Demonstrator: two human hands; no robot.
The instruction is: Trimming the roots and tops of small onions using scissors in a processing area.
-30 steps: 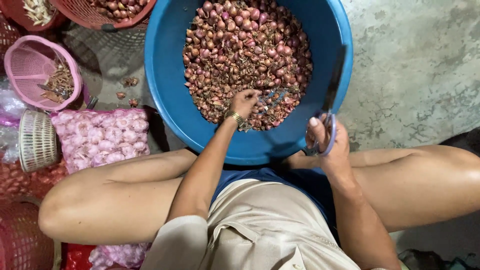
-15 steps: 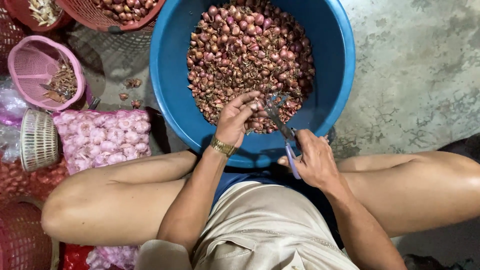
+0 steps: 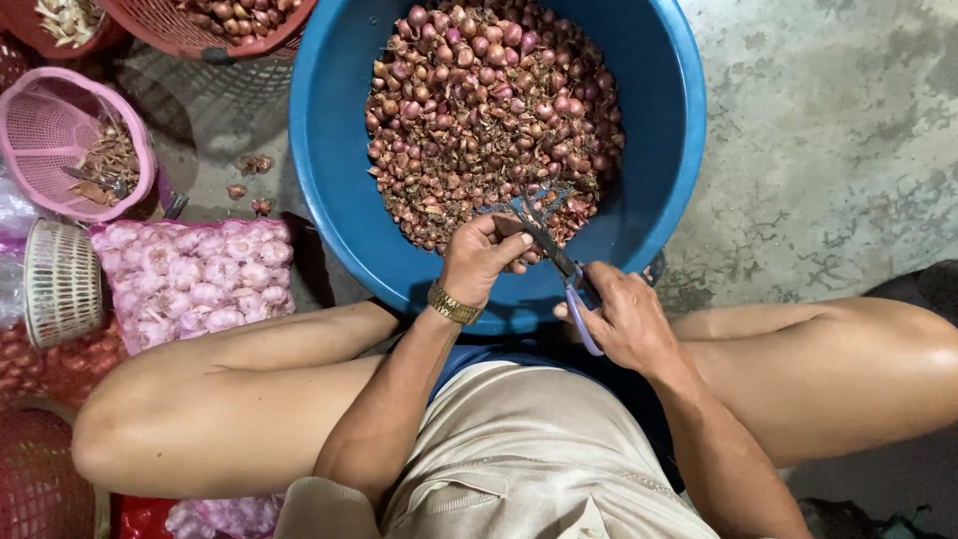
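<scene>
Now, left hand: the left hand (image 3: pixel 482 255) is curled over the near edge of the shallot heap, fingers closed around a small shallot that is mostly hidden; a gold metal wristwatch (image 3: pixel 454 303) sits on the wrist.
Right hand: the right hand (image 3: pixel 624 317) reaches in from the near rim, fingers through and gripping the handles of the purple-handled steel scissors (image 3: pixel 559 262).
Scissors: blades parted, tips pointing up-left, just beside the left fingertips.
Shallots: the small reddish-brown shallots (image 3: pixel 489 110) are dry-skinned and piled thick.
Tub: the big round blue plastic tub (image 3: pixel 659 140) holds the heap, between the knees.
Left side: a pink mesh sack of pale garlic bulbs (image 3: pixel 190 279); a pink plastic basket (image 3: pixel 55 140) holding dry trimmings; a red plastic basket (image 3: pixel 215 30) with more shallots.
</scene>
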